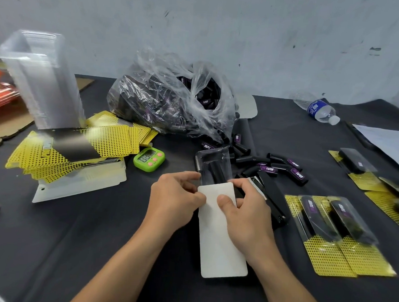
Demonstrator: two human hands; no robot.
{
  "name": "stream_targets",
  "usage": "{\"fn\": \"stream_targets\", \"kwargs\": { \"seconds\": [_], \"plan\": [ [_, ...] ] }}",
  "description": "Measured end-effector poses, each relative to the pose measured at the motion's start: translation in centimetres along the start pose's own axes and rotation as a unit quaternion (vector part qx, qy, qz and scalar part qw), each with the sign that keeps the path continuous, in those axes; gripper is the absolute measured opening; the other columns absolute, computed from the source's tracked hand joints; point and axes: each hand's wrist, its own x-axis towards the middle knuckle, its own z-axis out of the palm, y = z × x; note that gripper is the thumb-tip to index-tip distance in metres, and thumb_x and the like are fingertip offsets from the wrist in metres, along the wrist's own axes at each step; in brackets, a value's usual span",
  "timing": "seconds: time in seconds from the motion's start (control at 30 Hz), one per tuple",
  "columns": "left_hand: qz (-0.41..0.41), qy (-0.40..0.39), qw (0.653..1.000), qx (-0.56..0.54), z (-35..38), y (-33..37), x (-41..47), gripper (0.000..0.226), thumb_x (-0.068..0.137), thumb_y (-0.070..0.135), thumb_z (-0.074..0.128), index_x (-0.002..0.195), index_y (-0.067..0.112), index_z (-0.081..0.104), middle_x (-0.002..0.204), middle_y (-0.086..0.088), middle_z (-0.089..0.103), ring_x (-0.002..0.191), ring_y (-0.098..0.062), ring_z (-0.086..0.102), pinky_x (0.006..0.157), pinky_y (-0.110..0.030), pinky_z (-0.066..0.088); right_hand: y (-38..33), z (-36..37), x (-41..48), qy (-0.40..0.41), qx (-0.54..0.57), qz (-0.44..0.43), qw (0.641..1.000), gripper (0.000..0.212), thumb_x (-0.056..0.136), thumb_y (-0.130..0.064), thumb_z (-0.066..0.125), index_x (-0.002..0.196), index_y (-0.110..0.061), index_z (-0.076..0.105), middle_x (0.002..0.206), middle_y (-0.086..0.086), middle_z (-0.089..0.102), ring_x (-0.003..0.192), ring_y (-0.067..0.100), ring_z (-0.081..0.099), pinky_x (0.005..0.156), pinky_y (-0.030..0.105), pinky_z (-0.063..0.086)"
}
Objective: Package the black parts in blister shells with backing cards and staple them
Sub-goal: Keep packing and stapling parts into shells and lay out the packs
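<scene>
Head view: the left hand and right hand both grip the white card by its top end, right where it meets the clear shell.

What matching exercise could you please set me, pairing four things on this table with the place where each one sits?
Things:
1. green timer
2. water bottle
3. stack of clear shells
4. stapler

Places:
A. lying on its side at the back right
B. standing tall at the far left
C. just right of the right hand
D. just right of the yellow card pile

Pairs: 1-D, 2-A, 3-B, 4-C.
</scene>
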Motion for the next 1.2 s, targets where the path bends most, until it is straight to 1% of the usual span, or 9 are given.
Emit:
{"fn": "stream_targets", "kwargs": {
  "seconds": [0.13,0.27,0.47,0.57,0.7,0.83,0.9,1.0,1.2],
  "plan": [
    [-0.03,-0.03,0.995,-0.093,-0.3,-0.1,0.7,0.043,0.074,-0.006,0.073,0.105,0.024,0.079,0.076,0.001,0.076,0.059,-0.019,0.068,0.072,-0.041,0.065,0.1,-0.3,0.3,-0.008,0.006,0.012,1.0,0.021,0.096,-0.021,0.068,0.094,-0.039,0.059,0.076,-0.015,0.074,0.062,0.009,0.069,0.048,0.017,0.048],
    [-0.048,-0.073,0.978,-0.187,-0.9,-0.3,0.9,0.041,0.076,-0.014,0.075,0.106,0.013,0.078,0.076,-0.007,0.072,0.063,-0.023,0.065,0.067,-0.034,0.063,0.2,-0.2,0.5,-0.015,0.006,0.011,1.0,0.016,0.096,-0.022,0.067,0.094,-0.037,0.06,0.078,-0.018,0.074,0.064,0.005,0.068,0.052,0.015,0.047],
    [-0.062,-0.112,0.963,-0.238,-1.7,-0.2,1.2,0.042,0.073,-0.011,0.082,0.109,0.009,0.077,0.079,-0.009,0.073,0.072,-0.022,0.074,0.063,-0.028,0.061,0.1,-0.6,0.9,-0.066,0.039,0.049,0.996,0.018,0.098,-0.02,0.066,0.106,-0.036,0.062,0.08,0.001,0.078,0.07,0.021,0.075,0.061,0.038,0.06],
    [-0.067,-0.118,0.96,-0.245,-1.9,-0.3,1.3,0.043,0.073,-0.012,0.082,0.11,0.009,0.076,0.082,-0.01,0.073,0.073,-0.022,0.074,0.064,-0.029,0.061,0.1,-0.9,1.1,-0.093,0.064,0.074,0.991,0.028,0.097,-0.018,0.067,0.114,-0.039,0.061,0.083,0.002,0.079,0.071,0.021,0.076,0.055,0.034,0.059],
    [-0.079,-0.077,0.975,-0.192,-0.9,-0.4,1.2,0.04,0.077,-0.011,0.078,0.107,0.015,0.078,0.082,-0.006,0.074,0.073,-0.018,0.075,0.063,-0.026,0.06,0.1,-1.2,1.2,-0.091,0.074,0.079,0.99,0.033,0.097,-0.012,0.068,0.114,-0.04,0.06,0.083,0.004,0.079,0.068,0.019,0.076,0.052,0.029,0.056],
    [-0.063,-0.044,0.992,-0.097,0.5,-0.7,0.5,0.038,0.08,0.003,0.074,0.112,0.024,0.076,0.089,-0.002,0.077,0.07,-0.014,0.077,0.059,-0.027,0.061,0.1,-1.0,1.0,-0.067,0.048,0.052,0.995,0.036,0.098,-0.011,0.066,0.11,-0.044,0.059,0.082,0.004,0.078,0.072,0.024,0.075,0.061,0.037,0.061],
    [-0.052,-0.035,0.996,-0.065,0.7,-0.8,0.4,0.038,0.08,0.008,0.075,0.114,0.023,0.076,0.091,0.0,0.078,0.069,-0.014,0.077,0.06,-0.029,0.063,0.2,-0.7,0.7,-0.05,0.037,0.028,0.998,0.039,0.098,-0.011,0.065,0.104,-0.049,0.057,0.078,0.0,0.077,0.067,0.021,0.073,0.057,0.032,0.058],
    [-0.054,-0.052,0.996,-0.047,0.3,-0.6,0.3,0.035,0.082,0.004,0.073,0.114,0.019,0.075,0.083,0.002,0.08,0.069,-0.018,0.078,0.068,-0.035,0.066,0.3,-0.5,0.5,-0.037,0.032,0.013,0.999,0.039,0.098,-0.012,0.064,0.104,-0.049,0.056,0.075,-0.006,0.076,0.062,0.017,0.07,0.049,0.022,0.052],
    [-0.05,-0.099,0.993,-0.033,-0.6,-0.4,0.6,0.049,0.076,0.001,0.074,0.123,0.016,0.072,0.084,0.001,0.08,0.075,-0.022,0.079,0.076,-0.039,0.066,0.2,-0.3,0.4,-0.025,0.014,0.008,1.0,0.037,0.097,-0.014,0.065,0.113,-0.046,0.054,0.075,-0.01,0.075,0.067,0.014,0.068,0.05,0.017,0.049]
  ]
}}
